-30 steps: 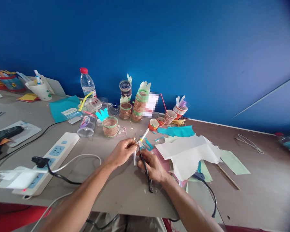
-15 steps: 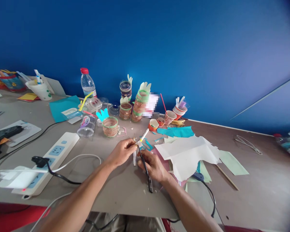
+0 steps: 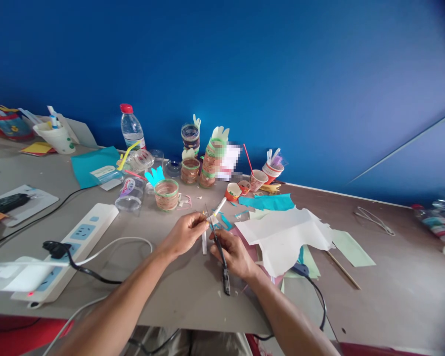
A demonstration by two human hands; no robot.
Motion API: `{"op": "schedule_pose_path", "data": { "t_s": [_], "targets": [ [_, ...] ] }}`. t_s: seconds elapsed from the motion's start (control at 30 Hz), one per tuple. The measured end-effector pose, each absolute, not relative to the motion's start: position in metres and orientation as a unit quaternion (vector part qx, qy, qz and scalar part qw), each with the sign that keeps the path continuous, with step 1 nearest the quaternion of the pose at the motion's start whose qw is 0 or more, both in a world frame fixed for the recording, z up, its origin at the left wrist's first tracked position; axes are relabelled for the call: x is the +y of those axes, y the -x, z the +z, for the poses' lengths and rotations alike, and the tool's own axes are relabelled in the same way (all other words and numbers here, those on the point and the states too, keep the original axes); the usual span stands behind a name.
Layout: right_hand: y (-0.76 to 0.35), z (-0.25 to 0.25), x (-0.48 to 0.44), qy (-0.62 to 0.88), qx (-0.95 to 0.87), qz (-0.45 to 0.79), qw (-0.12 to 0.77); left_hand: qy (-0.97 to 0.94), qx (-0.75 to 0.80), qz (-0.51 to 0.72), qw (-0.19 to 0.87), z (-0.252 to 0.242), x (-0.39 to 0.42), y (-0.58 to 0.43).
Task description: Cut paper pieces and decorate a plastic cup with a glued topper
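My left hand point(image 3: 188, 231) is closed in a pinch, thumb against forefinger, on a small pale piece of paper point(image 3: 211, 219) that is mostly hidden. My right hand point(image 3: 234, 252) grips black-handled scissors point(image 3: 222, 262), their blades pointing away from me beside my left fingertips. Below the left fingers a narrow white strip point(image 3: 204, 244) shows; whether it hangs or lies on the table I cannot tell. Just beyond the blades lies a white marker point(image 3: 220, 206) with a yellow band, among blue paper scraps point(image 3: 225, 222).
White paper point(image 3: 285, 237) and green sheets point(image 3: 352, 247) lie right of my hands, near a wooden stick point(image 3: 343, 269). Wrapped jars point(image 3: 166, 195), a bottle point(image 3: 131, 128) and paper cups point(image 3: 258, 180) stand toward the blue wall. A power strip point(image 3: 96, 220) with cables and a glue gun point(image 3: 7, 206) are left.
The view has shifted slightly, so the table items sit a little further left. Both hands keep their hold beside each other, the scissors turned a little more upright.
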State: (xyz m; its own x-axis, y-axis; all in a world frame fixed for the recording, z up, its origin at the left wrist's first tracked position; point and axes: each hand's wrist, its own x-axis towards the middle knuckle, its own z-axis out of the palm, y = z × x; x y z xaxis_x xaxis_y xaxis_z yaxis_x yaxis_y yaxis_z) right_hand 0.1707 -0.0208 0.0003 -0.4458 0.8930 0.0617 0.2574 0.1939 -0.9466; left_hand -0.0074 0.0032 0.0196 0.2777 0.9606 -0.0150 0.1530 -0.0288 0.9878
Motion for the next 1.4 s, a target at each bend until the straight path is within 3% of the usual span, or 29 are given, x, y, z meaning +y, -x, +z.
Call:
{"op": "schedule_pose_path", "data": {
  "t_s": [0.67, 1.4],
  "targets": [
    [-0.162, -0.001, -0.021, 0.426, -0.693, 0.447, 0.371, -0.533, 0.441, 0.443, 0.570, 0.021, 0.003, -0.004],
    [-0.166, 0.001, -0.022, 0.432, -0.709, 0.455, 0.324, -0.539, 0.472, 0.409, 0.566, 0.024, 0.004, 0.002]
  ]
}}
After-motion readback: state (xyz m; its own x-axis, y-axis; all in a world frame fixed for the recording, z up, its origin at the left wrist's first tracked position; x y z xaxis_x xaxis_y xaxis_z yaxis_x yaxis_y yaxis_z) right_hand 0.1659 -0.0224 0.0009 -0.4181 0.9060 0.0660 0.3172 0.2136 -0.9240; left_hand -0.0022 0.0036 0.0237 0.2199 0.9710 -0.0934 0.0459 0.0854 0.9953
